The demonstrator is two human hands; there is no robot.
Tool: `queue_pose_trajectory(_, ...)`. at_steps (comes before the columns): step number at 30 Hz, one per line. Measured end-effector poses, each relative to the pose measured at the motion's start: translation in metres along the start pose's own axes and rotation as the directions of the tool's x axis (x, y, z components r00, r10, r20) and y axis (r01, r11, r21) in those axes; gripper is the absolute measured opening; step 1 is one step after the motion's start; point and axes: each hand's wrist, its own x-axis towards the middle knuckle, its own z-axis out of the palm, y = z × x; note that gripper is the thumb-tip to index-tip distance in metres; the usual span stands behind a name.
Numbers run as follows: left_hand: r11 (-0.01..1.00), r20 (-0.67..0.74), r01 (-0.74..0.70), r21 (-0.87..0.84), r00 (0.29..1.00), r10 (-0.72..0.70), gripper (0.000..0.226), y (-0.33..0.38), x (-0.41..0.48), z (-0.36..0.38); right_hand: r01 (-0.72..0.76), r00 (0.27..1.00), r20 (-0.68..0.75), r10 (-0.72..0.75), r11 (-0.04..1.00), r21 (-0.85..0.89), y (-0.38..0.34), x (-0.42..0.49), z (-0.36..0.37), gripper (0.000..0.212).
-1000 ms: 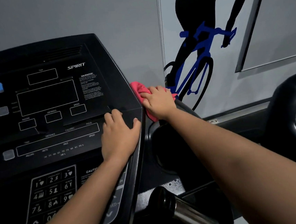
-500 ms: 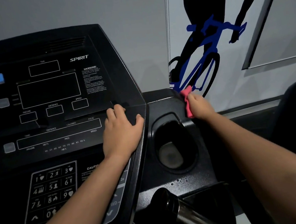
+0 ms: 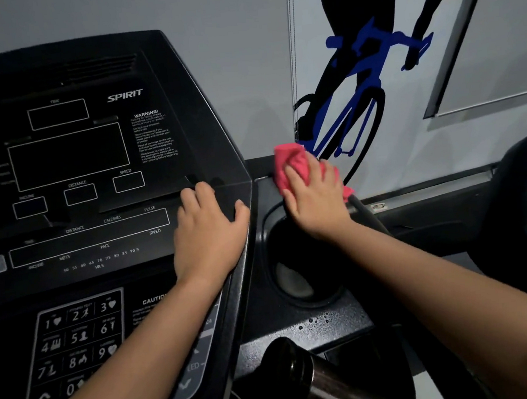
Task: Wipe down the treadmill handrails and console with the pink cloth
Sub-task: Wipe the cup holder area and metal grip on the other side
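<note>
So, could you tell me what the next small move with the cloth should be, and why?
Probably draw the cloth toward you, round the cup holder to the near ledge. The right hand presses it at the holder's far rim, while droplets sit unwiped on that ledge.

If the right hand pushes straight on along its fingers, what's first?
Past the pink cloth under it, the right hand probably meets the right edge of the console; depth unclear, possibly the wall.
</note>
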Motion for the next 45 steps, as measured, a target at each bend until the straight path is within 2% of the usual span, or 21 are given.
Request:
queue_pose_trajectory(2, 1.000, -0.004, 0.007, 0.005, 1.000, -0.007, 0.038, 0.000, 0.000, 0.000, 0.124, 0.992, 0.013, -0.124, 0.991, -0.049, -0.015, 0.015, -0.005, 0.057)
queue_pose_trajectory(4, 1.000, -0.004, 0.007, 0.011, 1.000, -0.007, 0.038, 0.001, 0.000, -0.001, 0.165, 0.986, 0.044, -0.163, 0.984, -0.065, -0.030, 0.024, -0.011, 0.060)
queue_pose_trajectory(6, 1.000, -0.004, 0.003, 0.012, 1.000, -0.003, 0.038, 0.002, -0.001, -0.001, 0.135, 0.990, 0.046, -0.133, 0.990, -0.032, -0.039, 0.025, -0.015, 0.061)
queue_pose_trajectory(10, 1.000, -0.004, 0.008, -0.003, 1.000, -0.008, 0.039, 0.003, 0.000, -0.001, 0.040, 0.999, -0.026, -0.038, 0.998, 0.056, -0.048, 0.009, -0.006, 0.048)
queue_pose_trajectory(15, 1.000, 0.000, 0.013, -0.014, 1.000, -0.013, 0.039, 0.001, -0.002, -0.002, -0.049, 0.999, -0.011, 0.049, 0.998, 0.037, -0.065, -0.015, -0.009, 0.046)
queue_pose_trajectory(19, 1.000, 0.007, 0.014, -0.014, 1.000, -0.014, 0.040, 0.000, -0.003, -0.002, -0.049, 0.998, 0.027, 0.048, 0.998, 0.029, -0.069, -0.022, -0.010, 0.050)
queue_pose_trajectory(26, 1.000, -0.011, 0.004, -0.018, 1.000, -0.004, 0.041, -0.001, -0.001, -0.002, -0.041, 0.967, 0.252, -0.028, 0.964, 0.264, -0.062, -0.051, -0.009, 0.041)
queue_pose_trajectory(31, 1.000, -0.016, -0.012, -0.021, 1.000, 0.012, 0.041, -0.002, -0.002, -0.001, -0.037, 0.877, 0.454, -0.161, 0.917, 0.398, -0.049, -0.064, -0.007, 0.052)
queue_pose_trajectory(33, 1.000, -0.019, -0.018, -0.015, 1.000, 0.018, 0.041, -0.001, -0.002, -0.001, -0.038, 0.845, 0.497, -0.196, 0.906, 0.421, -0.045, -0.066, -0.011, 0.054)
queue_pose_trajectory(36, 1.000, -0.021, -0.017, -0.013, 1.000, 0.016, 0.042, -0.001, -0.003, -0.001, -0.008, 0.826, 0.529, -0.196, 0.933, 0.360, -0.045, -0.070, -0.012, 0.059)
queue_pose_trajectory(39, 1.000, -0.015, -0.008, -0.020, 1.000, 0.007, 0.042, -0.001, -0.004, -0.001, 0.028, 0.866, 0.479, -0.143, 0.970, 0.240, -0.047, -0.068, -0.007, 0.059)
queue_pose_trajectory(42, 1.000, -0.010, -0.010, -0.025, 1.000, 0.010, 0.043, -0.001, -0.004, -0.002, 0.082, 0.951, 0.296, -0.089, 0.996, 0.036, -0.047, -0.057, -0.006, 0.053)
queue_pose_trajectory(43, 1.000, -0.010, -0.011, -0.024, 1.000, 0.010, 0.043, -0.001, -0.004, -0.002, 0.069, 0.967, 0.244, -0.069, 0.998, 0.007, -0.048, -0.053, -0.006, 0.051)
queue_pose_trajectory(45, 1.000, -0.013, -0.012, -0.018, 1.000, 0.012, 0.043, -0.002, -0.004, -0.002, -0.004, 0.977, 0.211, -0.012, 0.997, 0.076, -0.052, -0.050, -0.003, 0.048)
